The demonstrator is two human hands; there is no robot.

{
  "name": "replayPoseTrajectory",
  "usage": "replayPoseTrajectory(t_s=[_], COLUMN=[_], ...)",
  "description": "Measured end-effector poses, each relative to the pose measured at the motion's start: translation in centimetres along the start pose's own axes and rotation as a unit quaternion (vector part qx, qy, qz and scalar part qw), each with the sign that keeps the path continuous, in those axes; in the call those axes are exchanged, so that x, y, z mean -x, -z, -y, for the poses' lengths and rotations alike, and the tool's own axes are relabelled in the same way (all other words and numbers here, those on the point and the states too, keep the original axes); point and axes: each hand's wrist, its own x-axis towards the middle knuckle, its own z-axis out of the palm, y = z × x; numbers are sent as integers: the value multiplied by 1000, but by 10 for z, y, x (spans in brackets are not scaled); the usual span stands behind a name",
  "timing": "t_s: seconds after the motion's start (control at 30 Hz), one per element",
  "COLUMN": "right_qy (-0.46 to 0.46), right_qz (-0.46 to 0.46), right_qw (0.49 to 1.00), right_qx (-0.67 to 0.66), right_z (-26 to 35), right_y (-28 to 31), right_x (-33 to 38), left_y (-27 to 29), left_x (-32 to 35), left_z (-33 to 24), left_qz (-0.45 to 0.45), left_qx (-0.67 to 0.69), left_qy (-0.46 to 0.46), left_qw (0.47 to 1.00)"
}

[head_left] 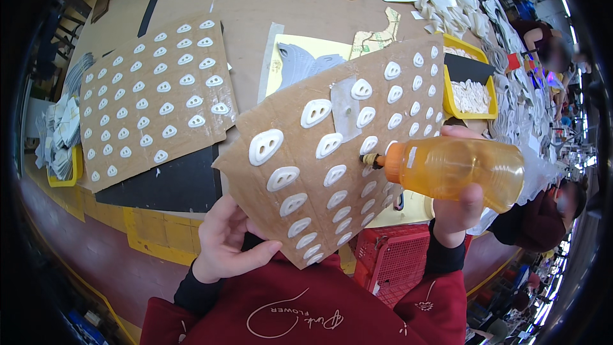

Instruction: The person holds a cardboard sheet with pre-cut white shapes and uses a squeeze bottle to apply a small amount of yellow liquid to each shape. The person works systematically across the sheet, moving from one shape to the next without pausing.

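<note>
The left hand (pixel 223 243) is closed on the near corner of a tilted brown cardboard sheet (pixel 332 153) covered with rows of small white oval pieces (pixel 265 145). The right hand (pixel 456 207) is wrapped tight around a see-through orange squeeze bottle (pixel 456 169), and its tip touches one white piece near the middle of the sheet. I cannot tell which pieces have glue already, so the work seems partway done. Another brown cardboard sheet full of white ovals (pixel 156 96) lies flat to the left on the big brown table (pixel 306 6). A yellow tray (pixel 469 83) sits far right. Other people work at the right side of the busy room.
</note>
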Motion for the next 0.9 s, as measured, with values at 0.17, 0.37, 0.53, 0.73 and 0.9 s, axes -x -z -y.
replayPoseTrajectory(t_s=[0.17,0.37,0.53,0.73,0.9], right_qy=[-14,-87,-64,-2,-16], right_qz=[-85,140,-170,-84,-131], right_qw=[980,799,945,985,967], right_qx=[-177,-578,-271,-154,-220], right_z=[-10,-15,-22,-30,-34], right_y=[6,26,-3,-21,-26], right_x=[-7,-34,-18,-17,-17], left_y=[5,17,22,23,22], left_x=[-1,-8,-9,-3,0], left_z=[5,17,25,24,24], left_qz=[-16,-84,-105,-97,-83], left_qx=[45,121,127,126,137], left_qy=[32,127,151,149,140], left_qw=[998,981,975,976,977])
